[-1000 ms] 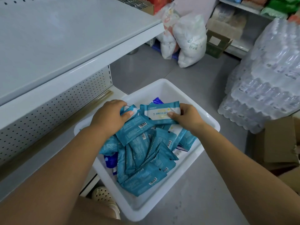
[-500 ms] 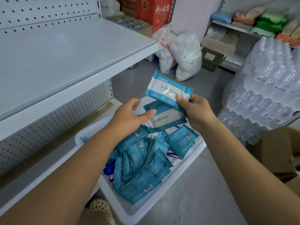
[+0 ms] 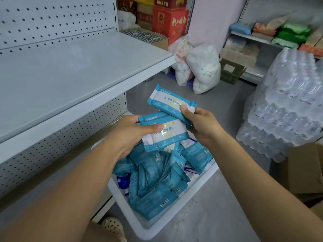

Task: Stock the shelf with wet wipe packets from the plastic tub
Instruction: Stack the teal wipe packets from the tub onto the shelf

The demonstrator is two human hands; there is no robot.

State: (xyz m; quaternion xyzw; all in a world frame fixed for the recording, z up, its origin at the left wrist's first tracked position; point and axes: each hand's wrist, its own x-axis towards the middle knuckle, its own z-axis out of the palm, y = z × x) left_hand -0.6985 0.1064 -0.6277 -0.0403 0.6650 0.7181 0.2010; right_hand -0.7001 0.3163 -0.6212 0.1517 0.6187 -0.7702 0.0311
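Of the tub (image 3: 152,232) only the near corner and right rim show; packets (image 3: 164,133) held above it hide its far wall, the left forearm (image 3: 78,186) its left side. Fingers of the left hand (image 3: 128,135) lie under the packets, those of the right hand (image 3: 201,125) behind the top packet (image 3: 167,100). Beyond the tub, shelf goods (image 3: 293,32) are blurred; right of it, bottle packs (image 3: 288,110) and a box (image 3: 307,170) run off the edge.

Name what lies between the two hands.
In the head view, wet wipe packets: the left hand grips the lower ones, the right hand pinches the upper one.
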